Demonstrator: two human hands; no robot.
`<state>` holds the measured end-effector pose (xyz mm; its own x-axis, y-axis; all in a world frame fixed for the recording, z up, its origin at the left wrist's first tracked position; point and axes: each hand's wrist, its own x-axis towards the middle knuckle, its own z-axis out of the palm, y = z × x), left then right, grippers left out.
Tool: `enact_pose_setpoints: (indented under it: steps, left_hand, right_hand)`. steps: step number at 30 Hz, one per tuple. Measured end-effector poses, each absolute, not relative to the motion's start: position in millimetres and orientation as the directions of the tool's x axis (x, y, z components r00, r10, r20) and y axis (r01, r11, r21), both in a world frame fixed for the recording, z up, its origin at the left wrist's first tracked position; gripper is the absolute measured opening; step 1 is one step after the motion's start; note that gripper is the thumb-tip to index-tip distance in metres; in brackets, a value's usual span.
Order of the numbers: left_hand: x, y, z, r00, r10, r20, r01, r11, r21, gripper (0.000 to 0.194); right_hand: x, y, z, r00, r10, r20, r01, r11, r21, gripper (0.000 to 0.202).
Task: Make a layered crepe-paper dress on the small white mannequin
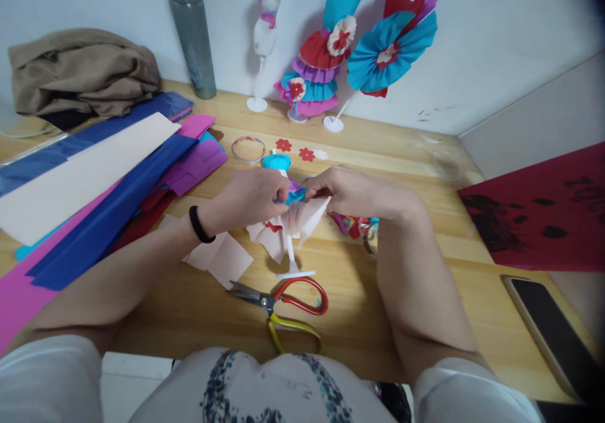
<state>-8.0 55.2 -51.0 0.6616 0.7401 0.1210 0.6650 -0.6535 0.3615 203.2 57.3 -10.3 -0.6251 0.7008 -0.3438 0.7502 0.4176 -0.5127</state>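
A small dress form [276, 162] with a blue paper top, a purple and blue waist and a pale pink paper skirt [269, 237] leans on its white stand between my hands. My left hand [255, 197] has its fingers curled against the waist from the left. On the right, my right hand [338, 190] pinches the pale pink paper near the waist. What lies between the left fingertips is hidden. Scissors [267, 301] with one red and one yellow handle rest just below the stand. Cut pale pink paper [227, 260] lies under my left wrist.
Coloured paper sheets [108, 158] cover the left side, with brown cloth [85, 73] behind. A bottle [191, 38], a bare form [265, 35] and two paper-decorated pieces [326, 51] [387, 54] stand along the wall. Red flowers [307, 154] lie behind my hands; a phone [543, 331] is right.
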Motion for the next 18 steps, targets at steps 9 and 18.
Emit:
enact_pose_setpoints:
  steps: [9,18]
  left_hand:
    - [-7.8,55.1,-46.4,0.661,0.745,0.086,0.668,-0.637,0.384,0.016]
    - [-6.3,54.6,-35.0,0.587,0.809,0.022,0.725,-0.537,0.431,0.016]
  right_hand:
    - [208.9,60.0,-17.1,-0.649,0.689,-0.323,0.736,0.461,-0.496,0.033]
    - [206.1,53.6,-10.4,-0.575,0.786,-0.227,0.800,0.482,-0.358,0.025]
